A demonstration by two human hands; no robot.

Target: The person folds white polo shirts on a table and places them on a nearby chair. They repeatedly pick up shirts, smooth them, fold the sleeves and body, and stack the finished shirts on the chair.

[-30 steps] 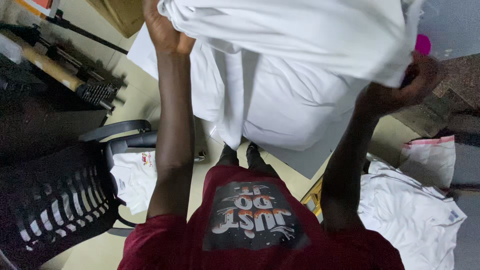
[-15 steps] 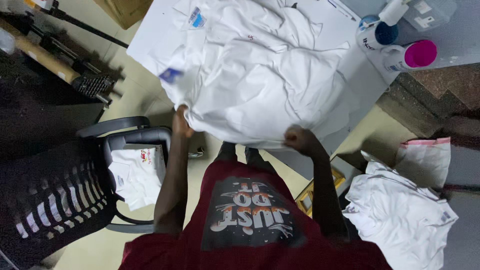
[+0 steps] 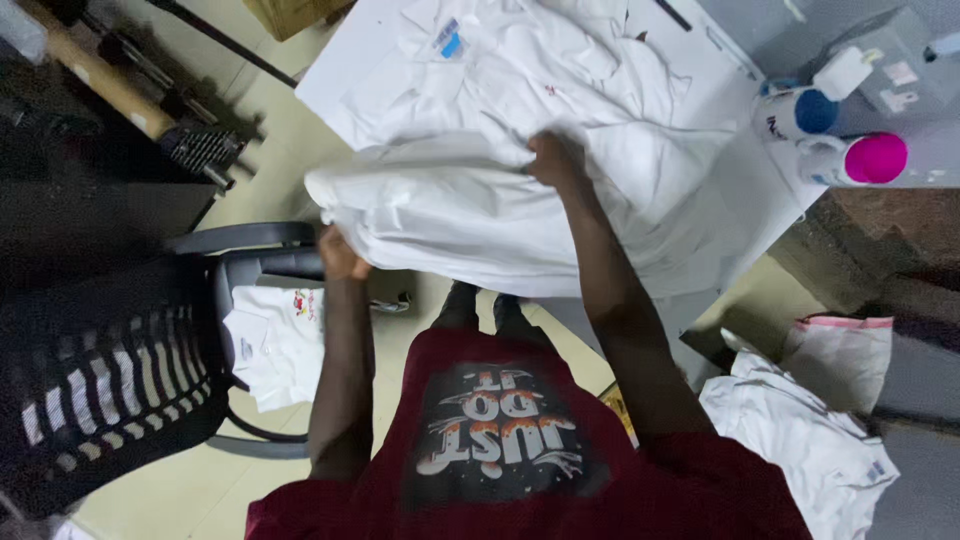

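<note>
Dark red cloth of the person's own T-shirt filled the nearest part of the view, and from it both bare arms went forward to the table. At the person's left stood a black mesh chair with a folded white shirt lying on its seat, and at the right, low down, lay a heap of white garments beside a white bag with a pink edge. The left hand was closed on the near left edge of the white shirt, where the cloth hung over the table border; its fingers were hidden in the fabric, so I cannot tell exactly how they pinched. The right hand lay further in, on the middle of the same shirt, with the fingers pressed together on a gathered fold. This shirt was spread half folded across the near part of the white table, and more white cloth lay wrinkled behind it. By my judgement the fabric was light, soft and without any stiffness, so it would sag and crease wherever it was not supported; it looked not fragile and not slippery. A hold at the edges or at a seam, with both hands apart, seemed best to keep it flat. Farther away, at the right end of the table, stood a bottle with a blue cap and a bottle with a pink cap.
</note>
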